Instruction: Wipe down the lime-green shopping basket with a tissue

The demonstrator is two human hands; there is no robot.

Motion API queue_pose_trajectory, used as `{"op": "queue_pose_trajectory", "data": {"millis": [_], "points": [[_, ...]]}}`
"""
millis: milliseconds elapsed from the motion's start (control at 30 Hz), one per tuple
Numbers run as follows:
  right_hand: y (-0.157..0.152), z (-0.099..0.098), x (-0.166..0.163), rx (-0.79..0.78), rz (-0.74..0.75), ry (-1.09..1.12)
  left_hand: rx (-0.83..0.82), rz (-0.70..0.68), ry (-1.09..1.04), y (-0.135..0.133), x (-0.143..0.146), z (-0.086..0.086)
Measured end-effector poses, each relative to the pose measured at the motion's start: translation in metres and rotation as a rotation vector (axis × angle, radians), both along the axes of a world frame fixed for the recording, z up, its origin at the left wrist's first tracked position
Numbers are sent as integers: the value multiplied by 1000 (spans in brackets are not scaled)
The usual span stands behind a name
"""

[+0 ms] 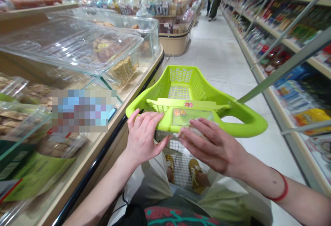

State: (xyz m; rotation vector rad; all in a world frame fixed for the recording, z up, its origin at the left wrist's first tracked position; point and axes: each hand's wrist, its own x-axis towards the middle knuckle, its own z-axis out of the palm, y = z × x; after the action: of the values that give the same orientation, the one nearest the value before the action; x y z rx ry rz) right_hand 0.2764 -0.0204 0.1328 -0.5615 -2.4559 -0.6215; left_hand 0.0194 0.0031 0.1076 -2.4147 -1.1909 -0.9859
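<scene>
A lime-green shopping cart [191,81] with a perforated basket stands in front of me. My left hand [144,134] is curled over the left part of its handle bar [169,126], with the thumb stretched below. On the right, my right hand [212,146] is at the bar's near edge, fingers bent and close together. Something pale and translucent, like crinkled plastic, shows at its fingertips; blur hides what it is. Between the hands a clear panel [192,116] with an orange sticker is set in the handle. A green flap [186,104] crosses behind it.
To the left runs a counter with clear bins [111,43] of packaged food and a black edge rail [103,150]. Stocked shelves [292,29] line the right side, with a grey metal bar [284,67] slanting in front. A person [217,0] stands far down the tiled aisle [207,39].
</scene>
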Motion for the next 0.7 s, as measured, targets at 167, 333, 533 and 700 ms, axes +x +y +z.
{"op": "queue_pose_trajectory", "data": {"millis": [167,333,533,700], "points": [[-10,-4,40,0,-42,-7,18,-5,-20,0,2,-1],[-3,-4,18,13,-48,12,4,3,-30,0,3,-2],[12,4,-47,-63,50,152,-21,2,-43,-2,2,0],[5,3,-26,-178,57,155,-15,-2,-29,-1,-1,1]]}}
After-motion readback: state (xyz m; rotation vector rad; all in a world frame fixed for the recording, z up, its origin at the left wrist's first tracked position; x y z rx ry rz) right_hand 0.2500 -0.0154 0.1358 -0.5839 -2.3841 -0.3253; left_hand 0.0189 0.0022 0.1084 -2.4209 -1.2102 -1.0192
